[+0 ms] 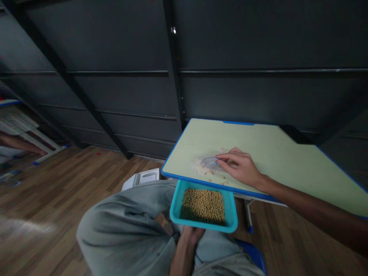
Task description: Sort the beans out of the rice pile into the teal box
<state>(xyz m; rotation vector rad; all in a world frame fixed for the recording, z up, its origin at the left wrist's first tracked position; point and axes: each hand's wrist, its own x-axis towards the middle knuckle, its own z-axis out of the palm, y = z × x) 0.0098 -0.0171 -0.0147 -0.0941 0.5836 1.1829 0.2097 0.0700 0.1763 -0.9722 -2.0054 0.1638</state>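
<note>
My right hand [240,165] pinches a clear, rounded plastic piece that looks like a protractor [209,162], held against the table top [267,149]. Around it lie pale powder or crumbs [200,167] and several loose tan beans [212,172]. Just below the table's near edge, a turquoise tray [231,214] holds a layer of round tan beans [204,205]. My left hand [193,233] supports this tray from underneath; its fingers are mostly hidden by the tray.
The table has a blue rim and a dark patch [297,134] at its far right. A dark panelled wall [129,92] stands behind it. A white object [142,178] lies left of the table. Another desk [20,119] and part of a person's limb [21,142] are at far left.
</note>
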